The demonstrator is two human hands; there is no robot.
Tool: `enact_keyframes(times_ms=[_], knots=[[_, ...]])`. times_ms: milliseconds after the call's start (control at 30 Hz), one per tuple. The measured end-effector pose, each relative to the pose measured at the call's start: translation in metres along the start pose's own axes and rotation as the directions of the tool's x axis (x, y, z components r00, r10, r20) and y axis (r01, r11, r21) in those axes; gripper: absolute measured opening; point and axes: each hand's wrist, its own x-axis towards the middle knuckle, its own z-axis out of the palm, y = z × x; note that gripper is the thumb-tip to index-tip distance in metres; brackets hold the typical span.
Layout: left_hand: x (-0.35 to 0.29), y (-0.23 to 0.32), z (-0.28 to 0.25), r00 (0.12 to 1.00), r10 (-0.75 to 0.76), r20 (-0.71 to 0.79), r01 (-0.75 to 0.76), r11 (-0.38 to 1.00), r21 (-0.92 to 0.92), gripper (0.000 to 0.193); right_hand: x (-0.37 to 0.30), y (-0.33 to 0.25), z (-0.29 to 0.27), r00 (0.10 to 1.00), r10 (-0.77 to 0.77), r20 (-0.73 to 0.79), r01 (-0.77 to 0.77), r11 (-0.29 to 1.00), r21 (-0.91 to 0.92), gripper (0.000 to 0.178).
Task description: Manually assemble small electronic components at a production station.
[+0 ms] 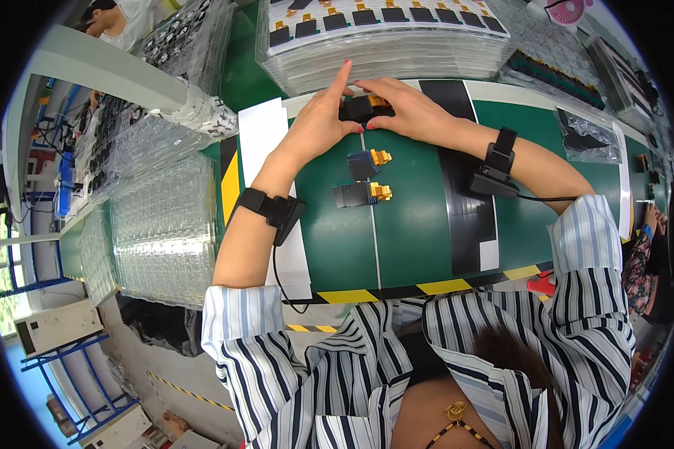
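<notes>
Two hands meet on one small black part [365, 109] with a gold end, lying on the green surface [416, 239] near its far edge. The left hand [320, 120] grips the part's left side, its index finger raised straight up and away; the right hand [404, 108] closes over the part's right side, fingers curled on top. Both hands hold the part between them.

Just nearer the person lie two more parts: a blue-black one [368, 163] with a gold end, and a dark one [362, 194], also gold-ended, close below it. Neither is touched. A thin white line runs down the surface beside them, a white sheet [262, 135] lies to the left, and a black band [464, 194] crosses to the right. Yellow-and-black tape [442, 286] edges the near side.

Beyond the hands stands a stack of clear trays [386, 52] loaded with dark parts. More clear trays [165, 232] are stacked at the left, and a bag [586, 138] lies at the right.

Both forearms reach forward from striped sleeves, each wrist wearing a black strap [273, 208] with a cable. Another person [116, 19] works at the far left, and racks stand on the floor below.
</notes>
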Motion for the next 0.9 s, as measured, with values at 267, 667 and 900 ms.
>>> enact_keyframes(times_ms=[267, 667, 900], knots=[[0.000, 0.002, -0.005, 0.992, -0.113, 0.058, 0.118, 0.988, -0.096, 0.092, 0.003, -0.001, -0.004, 0.998, 0.044, 0.041, -0.045, 0.999, 0.022, 0.041], [-0.012, 0.019, -0.028, 0.983, 0.087, -0.162, -0.076, 0.994, 0.073, 0.069, 0.016, -0.029, -0.057, 0.942, -0.202, -0.268, 0.139, 0.961, -0.238, 0.032], [0.037, 0.025, -0.113, 0.868, 0.086, -0.489, 0.135, 0.907, 0.399, 0.017, 0.129, -0.006, -0.136, 0.992, -0.058, -0.108, -0.001, 0.877, -0.481, 0.021]])
